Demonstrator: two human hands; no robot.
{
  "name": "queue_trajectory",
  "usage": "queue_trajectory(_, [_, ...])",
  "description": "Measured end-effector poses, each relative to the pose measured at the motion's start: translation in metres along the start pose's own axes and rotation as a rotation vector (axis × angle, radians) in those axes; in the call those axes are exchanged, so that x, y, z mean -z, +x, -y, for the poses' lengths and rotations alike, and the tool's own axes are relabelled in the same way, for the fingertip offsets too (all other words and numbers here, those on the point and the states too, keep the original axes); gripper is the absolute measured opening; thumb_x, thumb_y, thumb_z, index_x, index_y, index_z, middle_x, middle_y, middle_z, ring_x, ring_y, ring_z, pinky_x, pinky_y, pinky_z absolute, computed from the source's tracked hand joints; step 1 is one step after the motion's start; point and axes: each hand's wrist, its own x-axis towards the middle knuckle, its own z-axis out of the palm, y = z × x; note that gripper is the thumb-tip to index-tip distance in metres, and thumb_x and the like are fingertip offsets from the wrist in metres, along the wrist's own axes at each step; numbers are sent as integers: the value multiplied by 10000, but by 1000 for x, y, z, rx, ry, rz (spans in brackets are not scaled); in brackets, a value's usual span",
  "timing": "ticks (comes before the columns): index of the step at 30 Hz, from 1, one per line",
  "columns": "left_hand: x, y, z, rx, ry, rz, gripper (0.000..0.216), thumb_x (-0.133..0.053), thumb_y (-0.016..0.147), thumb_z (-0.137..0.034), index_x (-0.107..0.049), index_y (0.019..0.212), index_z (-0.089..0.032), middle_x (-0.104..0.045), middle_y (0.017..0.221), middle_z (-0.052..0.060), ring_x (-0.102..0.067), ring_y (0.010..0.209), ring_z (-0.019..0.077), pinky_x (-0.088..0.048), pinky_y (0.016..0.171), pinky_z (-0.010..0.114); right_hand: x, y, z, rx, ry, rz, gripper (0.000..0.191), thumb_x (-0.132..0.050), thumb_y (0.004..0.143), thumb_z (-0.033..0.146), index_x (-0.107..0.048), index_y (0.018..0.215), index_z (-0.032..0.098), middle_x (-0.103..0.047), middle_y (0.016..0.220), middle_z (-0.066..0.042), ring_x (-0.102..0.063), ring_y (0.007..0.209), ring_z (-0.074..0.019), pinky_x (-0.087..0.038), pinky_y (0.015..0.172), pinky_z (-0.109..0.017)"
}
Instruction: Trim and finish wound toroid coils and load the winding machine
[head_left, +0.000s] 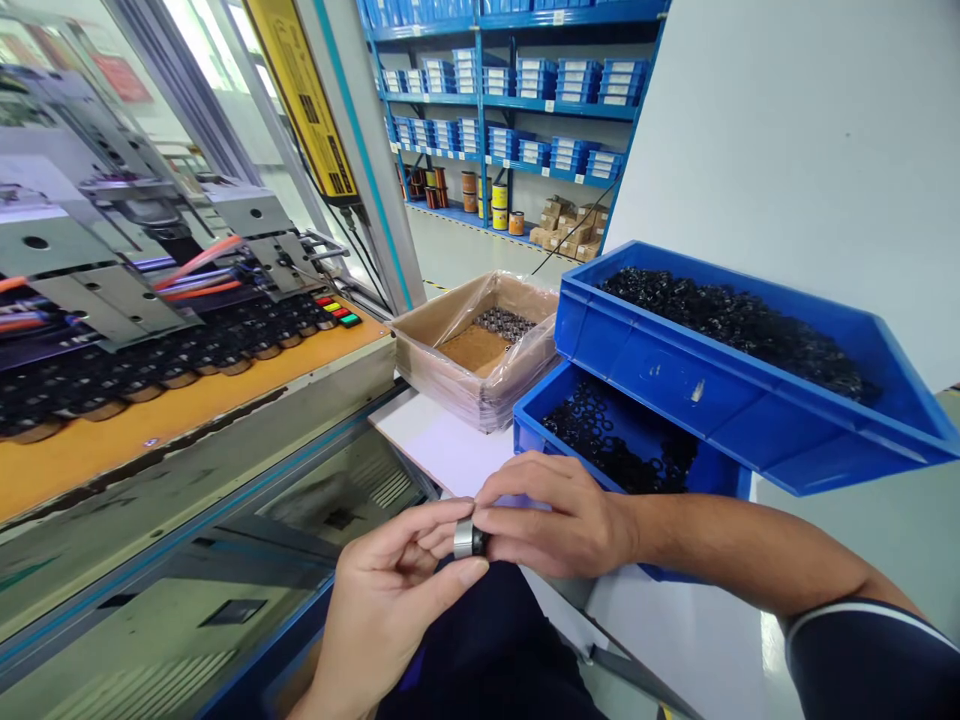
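Between my two hands is a small silver metal ring [464,538] with a black part [478,542] on its right side. My left hand [401,590] grips the ring between thumb and fingers. From the right, my right hand [555,515] closes its fingertips on the black part, partly hiding it. Just beyond my right hand, a lower blue bin [531,432] holds many black ring-shaped parts [589,420]. Above it, a larger blue bin [675,385] is heaped with small black parts [720,310].
A plastic-lined cardboard box [450,385] with rows of metal pieces [506,323] stands past my hands. At left is a machine with an orange ledge [225,400], a row of black parts and coloured buttons [337,310]. Blue shelves [480,90] with bins stand behind.
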Motion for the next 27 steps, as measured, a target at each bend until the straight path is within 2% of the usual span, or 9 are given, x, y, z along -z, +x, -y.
queue_trajectory(4, [1,-1,0,18,-14,-31,339,-876,643,-136,-817,963,-232,-793,733,34,-752,640,155,-613,648,184,0,2,0,6,1,-11,162,-608,953,207,-598,1081,108,-682,985,-115,-666,954,-140,-598,848,-269])
queue_trajectory(7, [3,-1,1,12,6,-3,360,-877,640,-123,-815,979,-227,-794,734,40,-750,626,159,-614,636,189,-1,2,0,10,-1,-28,149,-623,943,202,-617,1041,90,-684,976,-125,-666,929,-149,-598,834,-273])
queue_trajectory(15, [4,1,1,-16,-3,14,386,-862,648,-81,-815,984,-266,-799,743,17,-744,615,124,-580,606,121,-1,2,0,14,-27,-36,152,-618,949,225,-643,1012,89,-689,972,-122,-660,902,-151,-604,807,-276])
queue_trajectory(17, [4,1,2,-14,-7,8,379,-864,643,-82,-817,976,-254,-795,728,20,-744,608,130,-585,605,130,-1,2,0,9,-29,-38,188,-639,940,242,-643,1024,74,-687,968,-129,-660,904,-159,-606,804,-284])
queue_trajectory(22, [4,0,3,5,-27,-3,382,-867,630,-72,-820,971,-239,-804,751,37,-764,642,158,-606,641,160,-1,1,0,30,-18,-37,137,-618,947,197,-648,1024,87,-681,994,-119,-654,924,-143,-601,817,-269])
queue_trajectory(27, [4,3,3,25,-38,15,397,-875,615,-80,-824,956,-276,-817,805,36,-782,703,180,-614,684,174,0,3,0,39,-46,-21,153,-617,958,213,-644,1036,84,-667,962,-100,-644,886,-135,-597,802,-262])
